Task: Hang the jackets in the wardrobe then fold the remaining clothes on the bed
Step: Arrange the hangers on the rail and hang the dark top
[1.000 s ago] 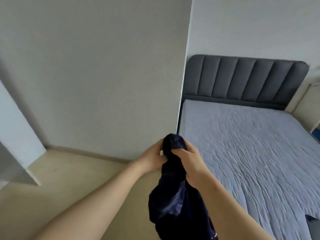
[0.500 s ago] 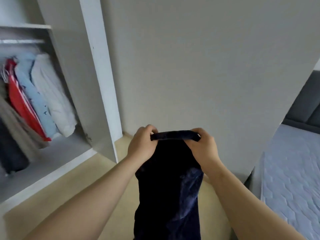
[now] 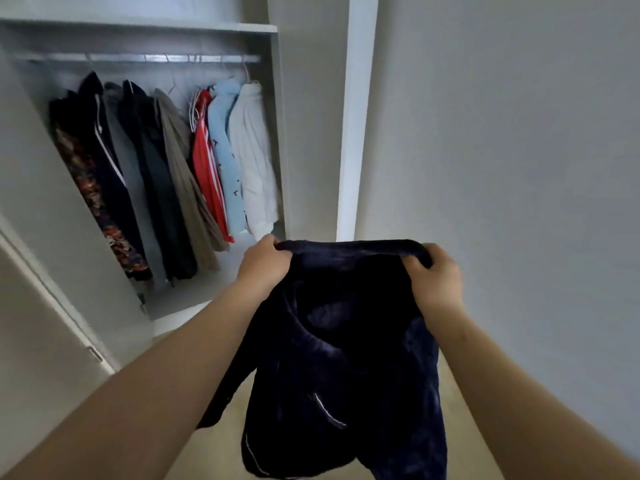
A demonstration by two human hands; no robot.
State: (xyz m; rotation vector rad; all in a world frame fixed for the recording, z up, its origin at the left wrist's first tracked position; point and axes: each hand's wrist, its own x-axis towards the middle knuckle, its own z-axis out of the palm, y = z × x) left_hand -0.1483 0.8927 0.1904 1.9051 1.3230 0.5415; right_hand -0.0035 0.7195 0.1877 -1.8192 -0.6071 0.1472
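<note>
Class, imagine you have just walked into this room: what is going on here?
A person faces an open wardrobe, holding a dark navy jacket by its top edge. The left hand grips one end and the right hand the other, so it hangs between the arms. Other clothes hang from the rail inside; this jacket is not yet hung.

place: a room in a home | 10 o'clock: open white wardrobe (image 3: 278, 140) with a rail (image 3: 138, 58) full of hanging clothes (image 3: 173, 168) | 2 o'clock: plain wall (image 3: 519, 133) | 6 o'clock: light floor (image 3: 478, 445)
</note>
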